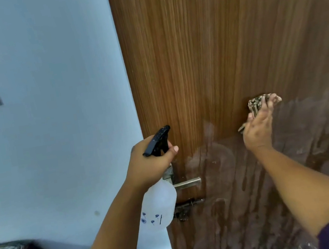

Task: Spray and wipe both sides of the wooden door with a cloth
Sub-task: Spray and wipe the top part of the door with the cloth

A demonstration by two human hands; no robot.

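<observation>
Now my left grip clamps the spray bottle at six o'clock; my right grip, fingers straight, presses the cloth on the wooden door at three o'clock.

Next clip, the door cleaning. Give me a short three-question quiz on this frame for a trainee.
1. True or false: the left hand grips the spray bottle at its neck.
2. What does the right hand press against the wooden door? A) a sponge B) a patterned cloth C) a brush
3. Fill in: the wet streaks cover the door's ____ part.
Key: 1 true; 2 B; 3 lower.
</observation>
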